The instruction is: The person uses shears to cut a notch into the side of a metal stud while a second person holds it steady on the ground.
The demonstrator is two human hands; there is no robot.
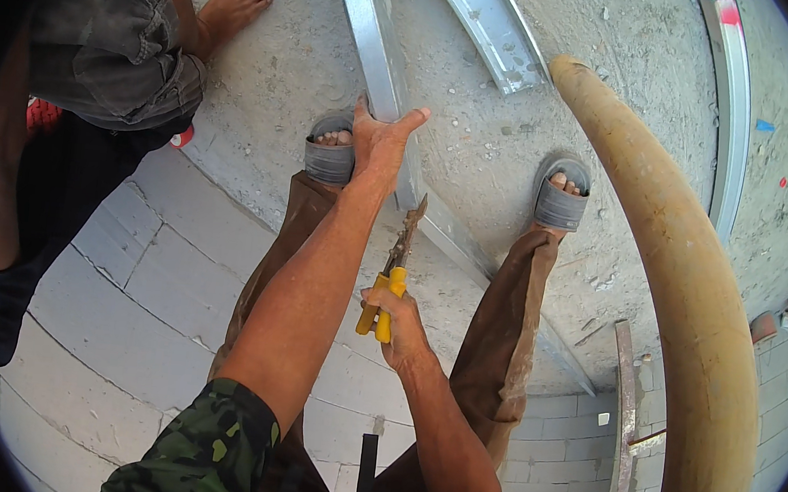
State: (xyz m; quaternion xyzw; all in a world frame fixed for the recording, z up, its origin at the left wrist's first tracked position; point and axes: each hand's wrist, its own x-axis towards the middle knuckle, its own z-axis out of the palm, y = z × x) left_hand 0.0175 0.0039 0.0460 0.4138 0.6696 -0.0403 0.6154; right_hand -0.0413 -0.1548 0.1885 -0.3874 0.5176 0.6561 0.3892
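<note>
My left hand (385, 141) is wrapped round a long silvery metal channel (368, 44), thumb out to the right, between my two sandalled feet. The channel runs from the top of the view down to my hand, and its end stands just below. My right hand (399, 327) grips yellow-handled metal snips (389, 293). Their dark, worn blades point up, close to the channel's lower end; whether they touch it I cannot tell. Another metal strip (460, 245) lies on the ground behind the blades, running down to the right.
A thick tan bamboo-like pole (672, 216) curves down the right side. Metal channels (491, 28) lie on the dusty ground, one (731, 117) beyond the pole. A rusty ladder-like frame (624, 420) stands lower right. Another person (118, 58) sits at upper left, beside pale block paving (162, 290).
</note>
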